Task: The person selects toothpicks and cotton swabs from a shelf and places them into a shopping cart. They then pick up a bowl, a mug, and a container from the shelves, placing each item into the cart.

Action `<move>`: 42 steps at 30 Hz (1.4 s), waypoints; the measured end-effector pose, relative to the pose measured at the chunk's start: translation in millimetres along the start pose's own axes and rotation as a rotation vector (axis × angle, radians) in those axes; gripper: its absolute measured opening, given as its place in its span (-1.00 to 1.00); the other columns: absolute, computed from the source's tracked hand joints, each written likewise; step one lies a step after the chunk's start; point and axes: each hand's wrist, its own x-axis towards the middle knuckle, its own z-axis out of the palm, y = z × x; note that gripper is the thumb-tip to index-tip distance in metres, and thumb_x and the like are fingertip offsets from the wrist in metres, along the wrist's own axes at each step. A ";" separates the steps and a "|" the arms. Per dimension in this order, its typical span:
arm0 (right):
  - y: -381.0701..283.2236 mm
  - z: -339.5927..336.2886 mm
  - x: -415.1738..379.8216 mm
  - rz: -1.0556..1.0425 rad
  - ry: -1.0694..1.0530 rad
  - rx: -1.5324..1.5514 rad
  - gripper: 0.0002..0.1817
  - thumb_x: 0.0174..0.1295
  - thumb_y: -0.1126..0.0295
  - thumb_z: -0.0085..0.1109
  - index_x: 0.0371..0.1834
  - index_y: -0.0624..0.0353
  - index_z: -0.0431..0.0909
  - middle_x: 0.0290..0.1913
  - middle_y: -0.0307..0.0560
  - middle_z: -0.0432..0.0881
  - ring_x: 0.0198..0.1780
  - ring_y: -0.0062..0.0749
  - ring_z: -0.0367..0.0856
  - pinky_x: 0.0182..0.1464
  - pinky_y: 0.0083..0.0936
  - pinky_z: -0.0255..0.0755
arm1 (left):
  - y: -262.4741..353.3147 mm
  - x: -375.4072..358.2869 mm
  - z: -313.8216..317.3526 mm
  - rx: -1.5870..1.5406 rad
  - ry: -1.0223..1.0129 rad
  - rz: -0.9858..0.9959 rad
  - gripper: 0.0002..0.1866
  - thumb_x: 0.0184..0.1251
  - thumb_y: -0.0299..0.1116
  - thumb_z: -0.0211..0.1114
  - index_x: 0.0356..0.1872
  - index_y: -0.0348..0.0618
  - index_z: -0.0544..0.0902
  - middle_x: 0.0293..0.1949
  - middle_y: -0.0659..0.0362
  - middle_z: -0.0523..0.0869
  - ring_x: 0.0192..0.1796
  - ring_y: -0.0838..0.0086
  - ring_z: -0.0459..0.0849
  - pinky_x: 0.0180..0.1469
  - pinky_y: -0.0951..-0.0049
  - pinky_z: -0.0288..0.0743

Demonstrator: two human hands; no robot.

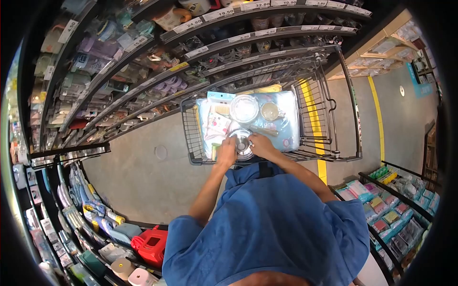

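Observation:
At the near side of the shopping cart (190, 151), my left hand (227, 152) and my right hand (262, 146) grip a round, shiny silver lidded pot (244, 143) from both sides. Their fingers curl at its rim, and a knob shows at its centre. Just beyond it in the cart sits a clear round container (244, 108), with a mug (270, 111) to its right. A white packet with pink-red prints (218, 124) is near my left hand. Underneath lies a large pale-blue plastic-wrapped package (289, 125).
Shelves with price tags (262, 32) curve along the far side and left. A red plastic item (151, 246) sits on the lower-left shelves. At right stands a rack of small packets (381, 205). Yellow lines (376, 114) mark the grey floor (143, 190).

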 end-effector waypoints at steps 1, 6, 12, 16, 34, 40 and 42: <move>1.6 0.4 -2.5 0.005 -0.008 -0.010 -0.66 0.00 0.41 0.20 -0.10 0.21 0.54 -0.05 0.16 0.56 -0.03 0.06 0.56 -0.03 -0.15 0.48 | 1.0 -2.7 2.1 0.029 -0.006 -0.021 -0.37 -0.07 -0.65 0.22 0.17 -0.24 0.38 -0.02 -0.17 0.50 0.02 -0.10 0.50 0.04 0.06 0.45; 16.0 -16.5 -20.1 0.076 -0.041 -0.053 -0.53 0.01 0.39 0.21 0.05 0.26 0.47 0.08 0.17 0.50 0.03 0.05 0.54 0.07 -0.19 0.45 | 0.3 -31.0 0.3 -0.020 0.095 -0.101 -0.36 -0.04 -0.63 0.24 0.21 -0.26 0.36 0.04 -0.17 0.49 0.08 -0.11 0.45 0.14 0.08 0.38; 71.4 -39.5 -66.8 0.087 0.045 -0.005 -0.52 -0.03 0.37 0.30 0.02 0.30 0.53 -0.03 0.20 0.57 -0.06 0.02 0.58 0.01 -0.24 0.47 | 16.7 -38.8 -37.3 -0.086 0.278 -0.109 -0.58 0.03 -0.60 0.25 0.01 -0.29 0.56 -0.08 -0.09 0.62 0.04 0.04 0.56 0.11 0.20 0.41; 91.8 -60.2 -95.6 0.238 0.076 -0.037 -0.57 -0.02 0.35 0.30 -0.03 0.24 0.56 -0.14 0.11 0.63 -0.08 -0.02 0.59 -0.04 -0.26 0.47 | 100.9 -22.9 -118.2 -0.488 0.273 0.059 -0.80 0.08 -0.58 0.22 -0.24 -0.35 0.66 -0.29 -0.03 0.68 -0.20 0.13 0.65 -0.09 0.28 0.50; 106.4 -61.8 -128.3 0.213 0.249 -0.042 -0.74 0.08 0.32 0.22 -0.19 0.20 0.63 -0.33 0.05 0.67 -0.27 -0.07 0.65 -0.22 -0.25 0.50 | 314.9 -93.3 -306.8 -1.430 0.134 0.827 -0.87 -0.03 -0.24 0.40 -0.50 -0.01 0.67 -0.44 0.20 0.52 -0.16 0.34 0.50 -0.35 0.28 0.50; 101.0 -62.2 -123.1 0.278 0.124 -0.128 -0.77 0.13 0.26 0.16 -0.22 0.12 0.63 -0.32 -0.01 0.66 -0.26 -0.06 0.63 -0.22 -0.21 0.49 | 273.8 -77.9 -292.0 -1.663 0.371 1.378 -0.89 -0.09 -0.41 0.38 -0.56 -0.18 0.62 -0.52 0.13 0.42 -0.12 0.37 0.44 -0.40 0.40 0.59; 98.1 -65.2 -123.6 0.274 0.126 -0.120 -0.77 0.13 0.25 0.15 -0.23 0.12 0.63 -0.32 -0.01 0.65 -0.25 -0.06 0.63 -0.22 -0.20 0.48 | 267.0 -77.0 -300.3 -1.488 0.227 1.404 -0.76 -0.30 -0.53 0.46 -0.47 -0.23 0.67 -0.54 0.10 0.45 -0.05 0.34 0.42 -0.37 0.43 0.67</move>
